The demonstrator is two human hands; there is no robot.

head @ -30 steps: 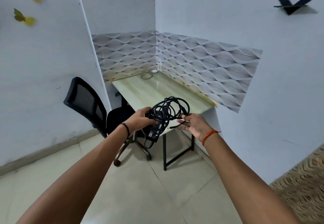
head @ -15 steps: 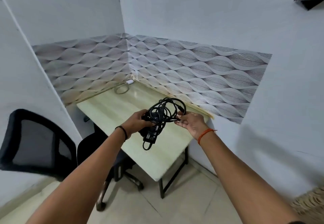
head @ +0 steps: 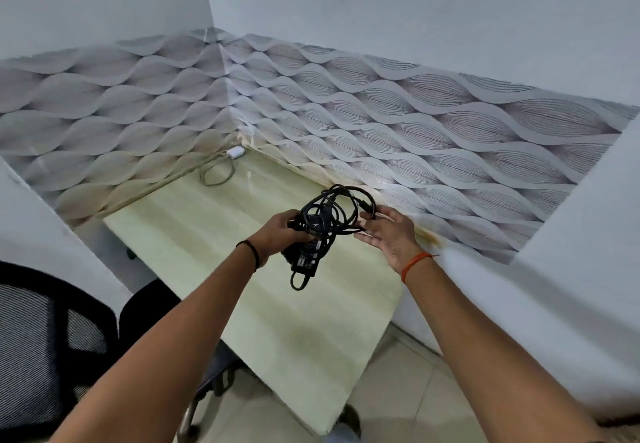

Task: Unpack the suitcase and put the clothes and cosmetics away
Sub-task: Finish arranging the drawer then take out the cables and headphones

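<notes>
A black power adapter with a tangled black cable (head: 325, 224) hangs in the air above the pale wooden desk (head: 214, 234). My left hand (head: 277, 231) grips the adapter's brick and part of the coil from the left. On the right, my right hand (head: 388, 234) has its fingers spread, and its fingertips touch the cable's right side and loose end. A loop of cable dangles below the brick. No suitcase, clothes or cosmetics are in view.
A small white charger with a thin looped cord (head: 225, 165) lies in the desk's far corner. Patterned wallpaper (head: 381, 123) lines both walls behind the desk. A black mesh office chair (head: 45, 338) stands at the lower left. Tiled floor (head: 408, 401) shows beyond the desk's near corner.
I have come closer to the desk and the view has tilted down over it. Both hands carried the adapter and cable forward, from short of the desk to above its top.
</notes>
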